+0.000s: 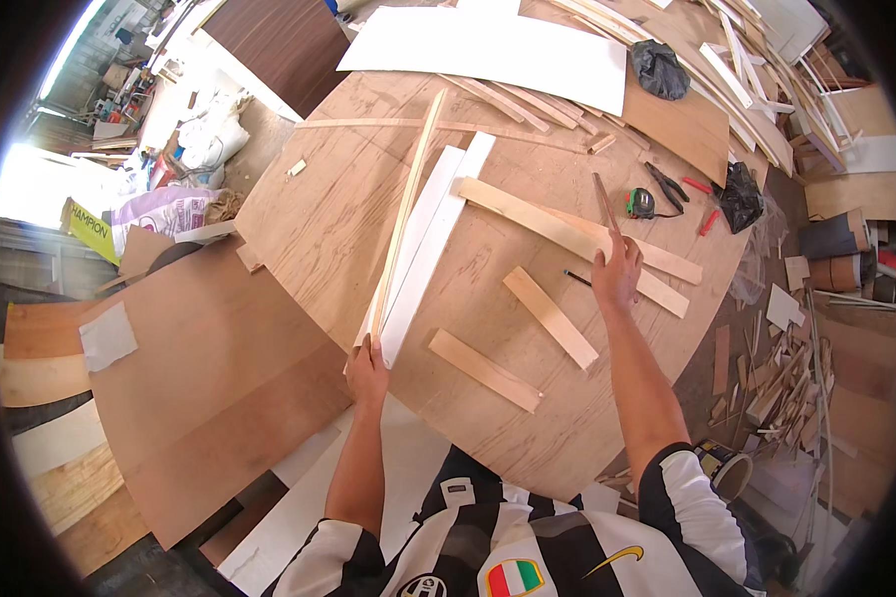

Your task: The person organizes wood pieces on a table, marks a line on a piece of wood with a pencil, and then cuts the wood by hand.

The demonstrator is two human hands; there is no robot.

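My left hand (367, 370) is closed around the near end of a long thin wooden strip (413, 189), which slants away across the table. Two narrow white boards (446, 224) lie beside and under that strip, their near ends by my fingers. My right hand (617, 271) rests over two pale wooden slats (538, 221), fingers curled at the near end of a slim brown stick-like piece (602, 199); its exact kind is unclear. A dark pencil-like marker (576, 278) lies just left of that hand. Two shorter slats (551, 316) lie nearer to me.
On the plywood tabletop (309, 209), a tape measure (640, 203), pliers (665, 187) and a red-handled tool (708, 221) lie at the right. A white panel (488, 55) and several strips lie at the back. Brown sheets (209, 368) lean at the left; offcuts (777, 388) cover the right floor.
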